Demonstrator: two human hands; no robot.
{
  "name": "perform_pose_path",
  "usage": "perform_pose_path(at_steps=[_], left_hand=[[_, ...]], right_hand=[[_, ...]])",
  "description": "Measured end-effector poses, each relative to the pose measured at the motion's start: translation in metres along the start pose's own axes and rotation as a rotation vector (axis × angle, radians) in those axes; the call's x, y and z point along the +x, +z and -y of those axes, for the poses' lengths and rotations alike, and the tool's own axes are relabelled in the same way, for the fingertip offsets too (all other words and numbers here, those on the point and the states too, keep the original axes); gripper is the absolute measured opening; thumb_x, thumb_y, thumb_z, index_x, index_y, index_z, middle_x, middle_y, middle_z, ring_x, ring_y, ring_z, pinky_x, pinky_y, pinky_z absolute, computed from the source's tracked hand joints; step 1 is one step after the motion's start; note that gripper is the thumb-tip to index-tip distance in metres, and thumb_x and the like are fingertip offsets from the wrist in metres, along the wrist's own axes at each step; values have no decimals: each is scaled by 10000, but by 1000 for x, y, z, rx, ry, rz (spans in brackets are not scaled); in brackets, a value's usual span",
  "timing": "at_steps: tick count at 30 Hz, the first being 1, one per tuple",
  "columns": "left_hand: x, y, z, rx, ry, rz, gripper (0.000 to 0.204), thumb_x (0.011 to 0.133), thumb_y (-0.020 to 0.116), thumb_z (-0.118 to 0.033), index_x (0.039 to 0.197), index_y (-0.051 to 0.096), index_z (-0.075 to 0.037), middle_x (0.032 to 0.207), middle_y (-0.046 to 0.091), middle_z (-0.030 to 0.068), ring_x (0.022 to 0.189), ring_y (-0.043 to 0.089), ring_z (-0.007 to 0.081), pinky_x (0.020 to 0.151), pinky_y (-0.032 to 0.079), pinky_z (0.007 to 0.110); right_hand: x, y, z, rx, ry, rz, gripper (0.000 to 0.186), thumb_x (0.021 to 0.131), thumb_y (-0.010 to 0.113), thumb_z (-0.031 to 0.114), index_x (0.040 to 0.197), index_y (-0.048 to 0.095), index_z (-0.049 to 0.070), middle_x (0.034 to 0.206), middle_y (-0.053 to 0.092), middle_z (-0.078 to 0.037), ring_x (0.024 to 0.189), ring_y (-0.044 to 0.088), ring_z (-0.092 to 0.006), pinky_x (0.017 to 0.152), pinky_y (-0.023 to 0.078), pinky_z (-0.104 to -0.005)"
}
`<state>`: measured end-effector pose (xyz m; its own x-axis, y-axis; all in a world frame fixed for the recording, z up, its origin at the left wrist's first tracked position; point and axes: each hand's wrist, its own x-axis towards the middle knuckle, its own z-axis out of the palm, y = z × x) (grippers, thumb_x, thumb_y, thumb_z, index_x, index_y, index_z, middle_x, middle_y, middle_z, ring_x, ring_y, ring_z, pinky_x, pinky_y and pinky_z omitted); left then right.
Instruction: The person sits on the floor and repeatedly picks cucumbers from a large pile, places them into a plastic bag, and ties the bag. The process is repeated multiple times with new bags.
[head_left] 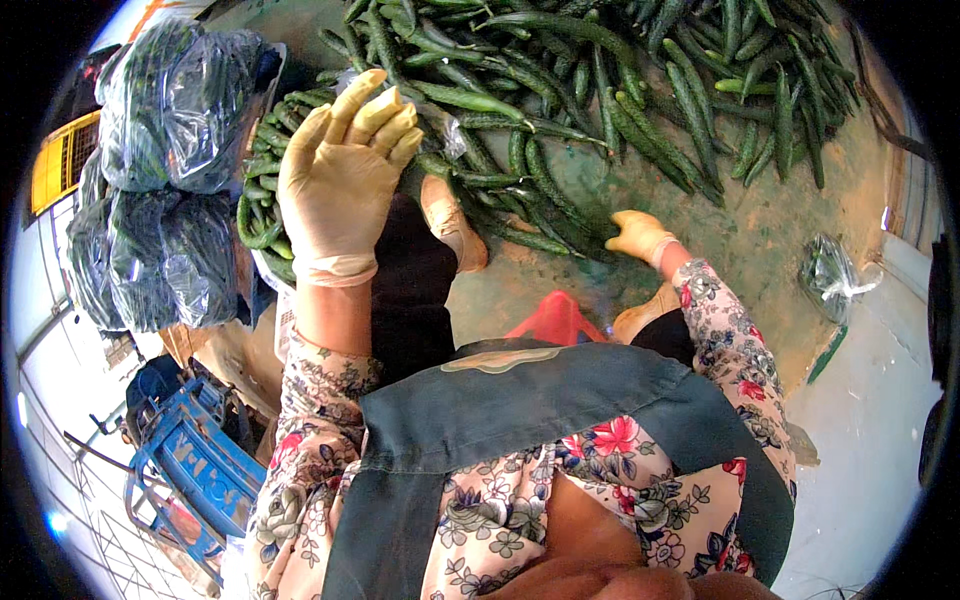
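My left hand [340,175], in a pale rubber glove, is raised close to the camera with its fingers loosely apart and nothing in it. Behind it stands a container of green cucumbers [262,205]. My right hand [638,236], also gloved, reaches down to the floor and grips a long cucumber [560,215] at the near edge of a large cucumber pile [600,90]. A clear plastic bag [447,128] lies among the cucumbers just right of my left hand. My floral sleeves and dark apron fill the lower middle.
Several clear bags packed with cucumbers [165,170] are stacked at the left. A blue cart [195,470] stands at the lower left. A crumpled plastic bag [835,275] lies on the floor at the right. A red stool [555,320] shows between my knees.
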<state>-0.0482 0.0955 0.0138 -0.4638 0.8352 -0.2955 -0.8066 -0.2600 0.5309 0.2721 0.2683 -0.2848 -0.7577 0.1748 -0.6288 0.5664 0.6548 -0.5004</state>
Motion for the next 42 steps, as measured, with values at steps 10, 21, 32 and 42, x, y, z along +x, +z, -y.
perform_pose_path(at_steps=[10,21,32,42], left_hand=[[-9,-3,-3,13,-12,-7,604,980,480,-344,1409,415,77,1236,610,218,1130,581,331,1037,423,444],[-8,-2,0,62,-37,-49,624,987,456,-343,1459,362,54,1283,593,202,1160,566,288,1041,417,426],[-17,2,-21,33,102,-40,617,969,483,-311,1438,379,76,1229,610,189,1116,571,304,1032,406,418],[-23,-5,-33,-37,145,-39,608,946,524,-331,1403,431,60,1204,629,198,1098,595,330,1006,440,436]], right_hand=[[40,-61,9,24,283,-585,620,741,800,282,1264,553,58,1243,607,-167,1110,604,-351,948,499,-447],[84,-63,-62,-324,555,-474,917,647,873,337,1404,415,95,1294,569,-121,1186,567,-315,955,466,-482],[26,-24,3,15,268,-348,571,662,788,269,1151,595,44,1168,631,-198,1097,615,-379,937,511,-467],[88,-6,154,71,-249,-173,673,758,746,394,1309,560,54,1204,610,-193,1141,571,-362,1003,451,-442]])
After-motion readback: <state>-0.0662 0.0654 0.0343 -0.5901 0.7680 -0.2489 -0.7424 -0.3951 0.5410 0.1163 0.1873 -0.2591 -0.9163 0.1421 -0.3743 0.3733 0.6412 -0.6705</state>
